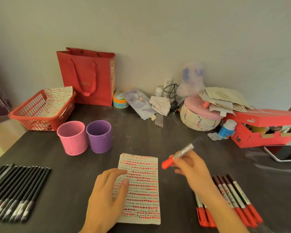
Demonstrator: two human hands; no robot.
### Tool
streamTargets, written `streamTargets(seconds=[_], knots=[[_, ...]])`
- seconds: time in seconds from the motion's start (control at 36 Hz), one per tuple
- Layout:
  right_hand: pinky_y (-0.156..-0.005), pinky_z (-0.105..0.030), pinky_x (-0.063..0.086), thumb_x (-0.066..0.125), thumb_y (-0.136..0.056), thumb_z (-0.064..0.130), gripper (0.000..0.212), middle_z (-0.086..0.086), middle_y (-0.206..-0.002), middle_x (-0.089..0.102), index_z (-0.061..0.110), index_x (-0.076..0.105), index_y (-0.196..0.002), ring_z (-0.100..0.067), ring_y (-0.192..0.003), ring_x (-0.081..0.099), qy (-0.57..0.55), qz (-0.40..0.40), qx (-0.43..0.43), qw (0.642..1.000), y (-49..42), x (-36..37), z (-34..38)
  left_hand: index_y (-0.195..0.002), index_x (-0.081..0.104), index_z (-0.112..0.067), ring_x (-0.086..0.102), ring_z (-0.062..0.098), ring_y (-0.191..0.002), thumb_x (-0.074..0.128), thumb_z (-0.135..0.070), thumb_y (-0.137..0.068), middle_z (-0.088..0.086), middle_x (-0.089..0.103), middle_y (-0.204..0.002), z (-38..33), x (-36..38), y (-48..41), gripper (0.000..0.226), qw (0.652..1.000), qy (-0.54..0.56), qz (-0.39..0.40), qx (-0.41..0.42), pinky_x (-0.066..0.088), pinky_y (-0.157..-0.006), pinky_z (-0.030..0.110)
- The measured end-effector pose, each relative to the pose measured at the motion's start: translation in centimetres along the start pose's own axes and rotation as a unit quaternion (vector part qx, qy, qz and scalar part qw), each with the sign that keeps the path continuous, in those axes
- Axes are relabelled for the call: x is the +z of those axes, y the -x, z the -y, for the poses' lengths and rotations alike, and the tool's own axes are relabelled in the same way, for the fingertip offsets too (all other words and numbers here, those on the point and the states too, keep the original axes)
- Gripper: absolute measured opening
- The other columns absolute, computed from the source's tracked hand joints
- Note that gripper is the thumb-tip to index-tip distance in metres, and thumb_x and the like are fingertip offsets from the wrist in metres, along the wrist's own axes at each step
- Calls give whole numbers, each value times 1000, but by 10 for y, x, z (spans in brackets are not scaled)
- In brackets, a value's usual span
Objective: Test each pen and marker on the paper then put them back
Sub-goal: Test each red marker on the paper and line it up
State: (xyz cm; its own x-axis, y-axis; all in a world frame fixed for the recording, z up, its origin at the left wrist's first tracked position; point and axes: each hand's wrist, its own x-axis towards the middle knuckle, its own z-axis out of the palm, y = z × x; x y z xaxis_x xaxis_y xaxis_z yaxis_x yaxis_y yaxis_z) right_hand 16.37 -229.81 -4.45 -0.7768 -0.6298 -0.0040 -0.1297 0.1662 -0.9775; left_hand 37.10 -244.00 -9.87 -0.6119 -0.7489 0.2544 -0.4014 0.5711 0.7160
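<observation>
A sheet of paper [144,187] covered in rows of red marks lies on the dark table. My left hand [107,195] rests flat on its left edge, fingers apart. My right hand [191,169] holds a red-capped marker [180,155] above the table just right of the paper, cap end pointing left and down. A row of red-capped markers [237,199] lies at the right. A row of black pens [15,190] lies at the left. A pink mesh cup [72,137] and a purple mesh cup [99,136] stand behind the paper.
A red plastic basket [23,113] with a marked sheet sits at the back left, a red paper bag [87,76] behind it. A woven lidded basket [200,116], loose papers, a red shoe box [265,128] and a phone [284,153] crowd the back right.
</observation>
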Motion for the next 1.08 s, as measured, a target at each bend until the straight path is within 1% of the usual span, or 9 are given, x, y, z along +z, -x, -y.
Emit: streamTargets(seconds=[0.11,0.22,0.36,0.42,0.69,0.86,0.94,1.0,1.08], knots=[[-82,-22,57,71,-83,28,15,1,-106,77,30,73,-98,-14,-101,73,-105,53,-28,993,71,33,14,-100,55,-50,61,3,-96,20,-73,-95,-27,62,-100,-43,-2,22,42,996,70,27,43,44,-70,18],[-79,-23,58,70,-80,20,15,-5,-103,77,21,75,-93,-18,-99,73,-203,8,-47,978,106,54,10,-64,51,-42,60,9,-71,5,-69,-95,-17,59,-64,-68,13,47,62,996,64,49,49,39,-56,23],[-57,-28,51,59,-74,14,3,-3,-65,52,16,59,-73,-16,-59,53,-482,-86,66,869,123,63,4,-60,40,-28,56,20,-66,6,-66,-87,-3,65,-69,-64,33,81,58,999,14,43,-11,33,-58,32],[-56,-28,44,62,-79,22,16,3,-59,39,20,52,-66,-14,-53,40,-520,-107,98,842,129,64,1,-59,36,-29,56,20,-73,4,-67,-86,-4,64,-71,-62,37,92,57,997,19,68,-32,32,-60,31],[-45,-27,33,57,-92,31,49,5,-49,24,22,32,-51,-13,-44,23,-569,-116,172,796,131,56,-10,-51,47,-23,46,15,-49,20,-62,-91,-5,49,-46,-59,38,98,63,991,41,112,-66,28,-50,29],[-38,-23,23,56,-85,27,50,7,-40,16,25,27,-44,-13,-36,12,-526,-2,155,836,125,44,-15,-41,41,-20,33,6,-44,40,-60,-78,-10,38,-42,-57,34,105,55,916,252,214,-226,29,-50,21],[-38,-21,24,59,-82,27,52,9,-40,16,25,20,-49,-9,-35,15,-528,-50,54,846,101,-11,-6,-36,46,-22,30,8,-41,55,-39,-92,-11,36,-41,-32,18,109,59,872,286,187,-350,27,-46,20],[-41,-23,27,57,-89,31,53,10,-41,19,26,21,-50,-8,-37,18,-508,-27,30,860,82,-37,-1,-37,41,-24,29,9,-45,50,-38,-100,-12,35,-44,-18,7,113,66,890,284,123,-334,28,-51,24],[-54,-25,31,52,-95,40,52,8,-47,32,23,36,-49,-10,-47,30,-477,44,95,873,66,-14,-1,-51,49,-33,38,7,-51,31,-61,-103,-14,43,-50,-25,8,115,62,957,228,74,-162,30,-53,23]])
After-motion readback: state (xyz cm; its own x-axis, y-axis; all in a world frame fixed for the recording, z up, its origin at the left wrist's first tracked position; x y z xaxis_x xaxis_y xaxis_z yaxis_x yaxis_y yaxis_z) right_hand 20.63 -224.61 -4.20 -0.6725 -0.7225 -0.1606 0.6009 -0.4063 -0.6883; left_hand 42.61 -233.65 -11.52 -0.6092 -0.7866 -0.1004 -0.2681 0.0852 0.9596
